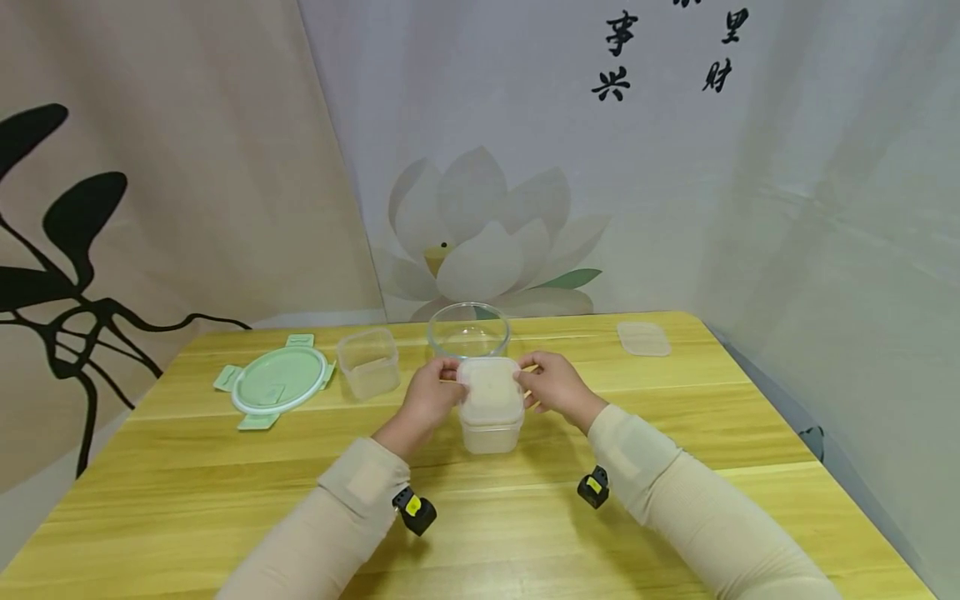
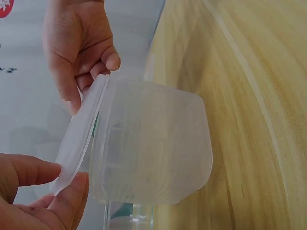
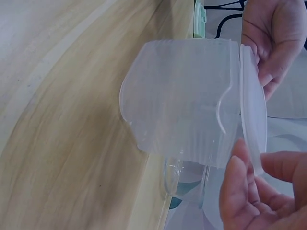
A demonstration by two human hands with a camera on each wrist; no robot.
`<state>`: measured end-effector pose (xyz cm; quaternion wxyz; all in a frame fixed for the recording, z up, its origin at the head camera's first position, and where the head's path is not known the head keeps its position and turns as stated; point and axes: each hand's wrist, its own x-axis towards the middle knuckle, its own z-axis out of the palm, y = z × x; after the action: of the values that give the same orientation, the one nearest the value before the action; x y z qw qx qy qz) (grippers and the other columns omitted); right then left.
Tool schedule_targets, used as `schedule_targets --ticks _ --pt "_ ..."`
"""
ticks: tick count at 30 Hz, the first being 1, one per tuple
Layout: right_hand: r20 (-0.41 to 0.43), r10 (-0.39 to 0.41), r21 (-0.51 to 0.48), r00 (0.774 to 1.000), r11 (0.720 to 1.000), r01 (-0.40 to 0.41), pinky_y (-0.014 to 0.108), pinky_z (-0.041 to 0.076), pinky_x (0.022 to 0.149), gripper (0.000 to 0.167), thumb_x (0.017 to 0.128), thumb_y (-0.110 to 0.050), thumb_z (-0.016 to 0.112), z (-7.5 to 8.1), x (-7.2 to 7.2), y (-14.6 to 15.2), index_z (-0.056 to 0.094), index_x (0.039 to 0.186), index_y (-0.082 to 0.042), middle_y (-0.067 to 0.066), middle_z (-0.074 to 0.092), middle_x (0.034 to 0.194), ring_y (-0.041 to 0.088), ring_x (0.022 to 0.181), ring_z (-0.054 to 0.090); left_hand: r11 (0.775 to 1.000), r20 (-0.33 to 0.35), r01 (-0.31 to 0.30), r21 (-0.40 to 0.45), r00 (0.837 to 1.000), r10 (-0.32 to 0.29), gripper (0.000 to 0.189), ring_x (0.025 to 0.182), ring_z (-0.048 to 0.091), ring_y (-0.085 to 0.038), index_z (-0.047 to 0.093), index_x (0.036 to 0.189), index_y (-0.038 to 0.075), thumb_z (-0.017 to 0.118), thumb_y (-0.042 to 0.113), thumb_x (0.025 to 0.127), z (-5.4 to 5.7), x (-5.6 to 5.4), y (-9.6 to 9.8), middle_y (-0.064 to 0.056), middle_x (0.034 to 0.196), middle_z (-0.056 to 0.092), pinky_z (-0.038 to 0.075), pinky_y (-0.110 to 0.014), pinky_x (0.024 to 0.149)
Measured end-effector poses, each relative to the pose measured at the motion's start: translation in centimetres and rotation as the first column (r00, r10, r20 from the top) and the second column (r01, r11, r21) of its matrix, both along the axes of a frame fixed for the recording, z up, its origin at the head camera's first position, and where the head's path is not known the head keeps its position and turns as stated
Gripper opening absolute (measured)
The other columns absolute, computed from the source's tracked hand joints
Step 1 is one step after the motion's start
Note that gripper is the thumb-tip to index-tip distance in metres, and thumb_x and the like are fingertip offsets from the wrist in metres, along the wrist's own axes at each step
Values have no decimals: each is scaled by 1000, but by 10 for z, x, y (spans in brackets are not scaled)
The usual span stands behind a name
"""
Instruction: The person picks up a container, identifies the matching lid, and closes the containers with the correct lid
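A frosted plastic food container stands upright in front of me, its matching square lid held over its mouth. My left hand pinches the lid's left edge between thumb and fingers. On the opposite edge, my right hand pinches it the same way. Seen from the left wrist, the lid tilts, with a narrow gap widening from the container's rim toward the left fingers. The right wrist view shows the lid close along the rim of the container.
Behind the container is a round clear glass bowl. A second clear plastic container sits left of it, beside a round green lid with flaps. Another flat translucent lid lies at the wooden table's back right.
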<state>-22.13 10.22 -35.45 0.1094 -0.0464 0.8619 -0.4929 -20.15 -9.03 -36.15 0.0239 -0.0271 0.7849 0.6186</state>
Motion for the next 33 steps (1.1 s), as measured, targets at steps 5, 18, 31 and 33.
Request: schedule_targets --ticks 5,18,31,33 --pt "8 6 14 1000 1000 -6 32 54 56 29 98 -18 55 1 -1 1 58 122 -3 11 63 93 17 64 63 1000 -2 -11 5 1000 11 37 84 53 -20 54 117 -10 59 -13 81 -2 0 1 -17 102 55 47 -22 68" --pt "23 2 -1 1000 1000 -2 26 51 51 28 98 -17 56 2 -1 1 59 122 -2 11 64 89 17 62 63 1000 -35 -4 -18 999 4 33 87 54 -21 53 116 -13 58 -13 82 -2 4 1 -19 102 54 48 -23 70" --pt "29 5 17 1000 1000 -6 32 54 57 29 98 -17 55 1 -1 1 59 123 -2 10 63 90 16 63 62 995 -24 12 -97 1000 -14 35 109 55 -35 51 123 -11 59 -7 89 -2 7 2 -24 117 55 52 -38 89" --pt "31 6 19 1000 1000 -6 33 54 58 29 98 -17 55 1 0 2 59 123 -3 10 63 90 16 63 62 995 -20 15 -100 1000 -17 35 109 54 -35 50 124 -11 59 -7 90 -2 7 2 -24 117 55 51 -38 89"
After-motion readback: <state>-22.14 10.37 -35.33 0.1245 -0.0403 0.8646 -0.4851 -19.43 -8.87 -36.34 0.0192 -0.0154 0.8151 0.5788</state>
